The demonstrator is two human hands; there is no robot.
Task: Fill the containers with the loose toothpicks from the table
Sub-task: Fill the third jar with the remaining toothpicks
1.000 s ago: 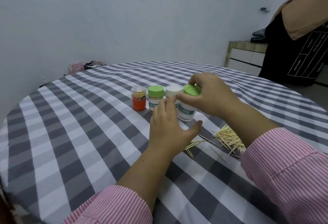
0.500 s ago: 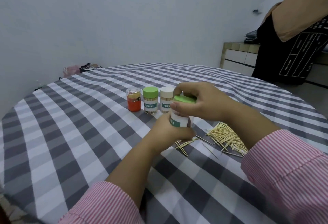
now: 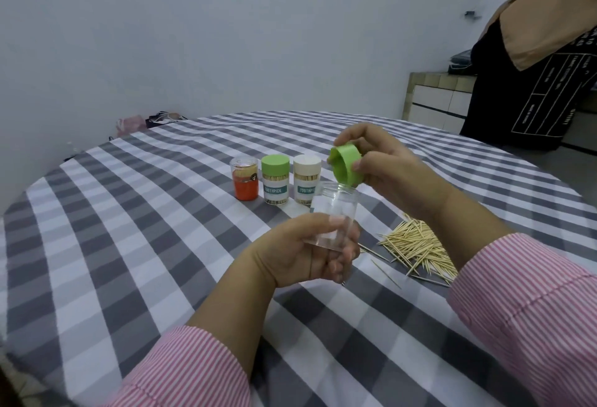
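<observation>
Left hand [image 3: 292, 250] on my head view grips an empty clear container [image 3: 334, 213] by its lower half, fingers curled round it, lifting it tilted above the checked tablecloth [image 3: 129, 245], while the right hand [image 3: 391, 167] pinches its green lid [image 3: 346, 164] just above the open mouth. I see the loose toothpicks [image 3: 416, 247] heaped on the cloth under the right forearm, and three closed containers stand in a row behind: an orange one [image 3: 245, 182], a green-capped one [image 3: 275, 179] and a cream-capped one [image 3: 306, 177]
</observation>
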